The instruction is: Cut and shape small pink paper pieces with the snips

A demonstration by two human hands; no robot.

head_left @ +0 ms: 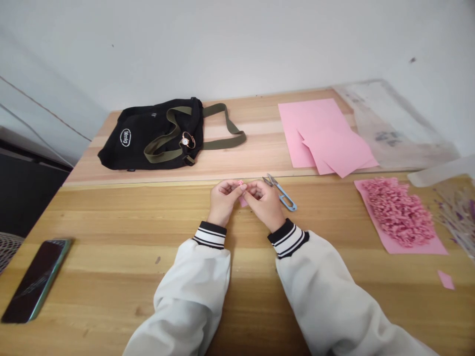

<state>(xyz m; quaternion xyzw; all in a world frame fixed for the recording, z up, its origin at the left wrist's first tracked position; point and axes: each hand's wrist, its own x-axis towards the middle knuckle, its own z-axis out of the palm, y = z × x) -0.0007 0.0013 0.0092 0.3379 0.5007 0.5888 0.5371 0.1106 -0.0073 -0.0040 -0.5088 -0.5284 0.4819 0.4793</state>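
At the middle of the wooden table my left hand [223, 200] and my right hand [265, 201] meet, fingertips pinched together. Between them is a small piece of pink paper [243, 201], its lower part showing under the thumbs. A tiny pink bit [240, 183] sticks up at the fingertips; its exact shape is too small to tell. Just right of my right hand lie blue-handled thread snips [282, 194], blades pointing up and left. Off to the right, a heap of curled pink paper pieces [399, 212] rests on a pink sheet [430, 248].
A black bag [148, 133] with olive straps lies at the back left, a watch [186, 140] on it. Pink paper sheets [315, 123] and a clear plastic bag [393, 123] are at the back right. A phone [35, 282] sits front left. One pink scrap [446, 280] lies far right.
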